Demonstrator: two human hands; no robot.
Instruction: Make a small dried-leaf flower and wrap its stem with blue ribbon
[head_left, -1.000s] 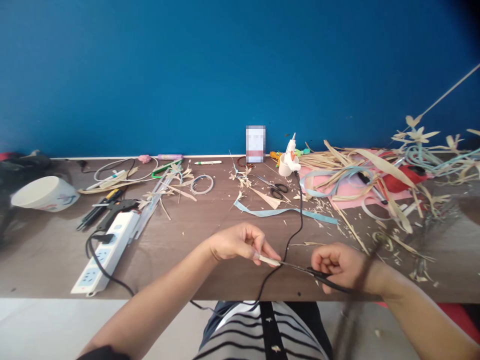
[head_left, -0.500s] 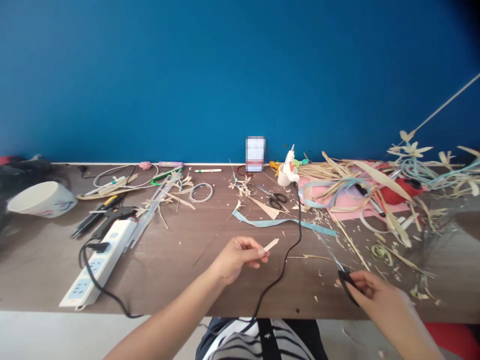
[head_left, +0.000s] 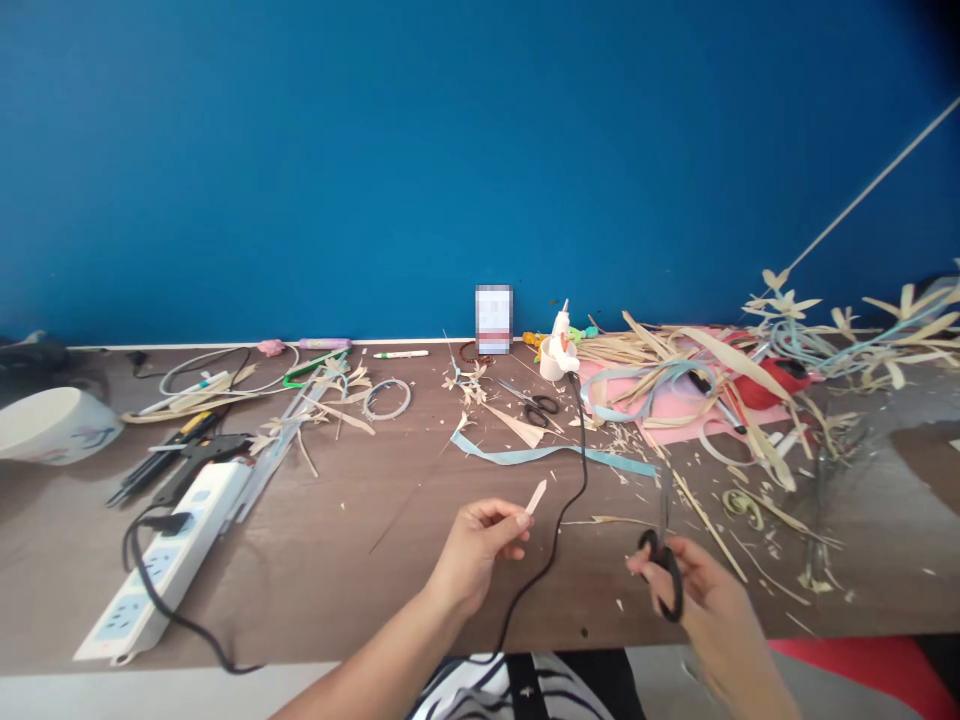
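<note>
Two bare hands work over a brown table (head_left: 322, 560) in front of a blue wall (head_left: 360, 160). The left hand (head_left: 484, 550) pinches a short pale strip (head_left: 537, 496) between thumb and fingers; its pointed end angles up and to the right, clear of the tabletop. The right hand (head_left: 697, 590), well apart from the left, grips black-handled scissors (head_left: 661, 570) by the handles. Their blades point away from the person and are blurred, so whether they are parted cannot be told.

From the left, a white bowl (head_left: 60, 425) stands at the table's edge. Beside it lie a yellow-and-black cutter (head_left: 171, 450), a dark glue gun (head_left: 201, 462) and a white power strip (head_left: 161, 563) with a black plug in it. Clear sticks (head_left: 255, 465) lie along its right side. Farther back are a purple tube (head_left: 326, 344), a pale ring (head_left: 388, 398) and a white pen (head_left: 401, 354).

In the middle, a blurred card (head_left: 493, 320) stands near the wall. A blue ribbon (head_left: 517, 457) lies beyond the left hand, with a second pair of scissors (head_left: 541, 408) behind it. Next, a white glue gun (head_left: 562, 335) rests in a white cup (head_left: 550, 362), its black cord (head_left: 584, 470) running down between the hands.

On the right, dry strips (head_left: 637, 345) heap over a pink sheet (head_left: 679, 430), near pale flowers (head_left: 795, 305).
</note>
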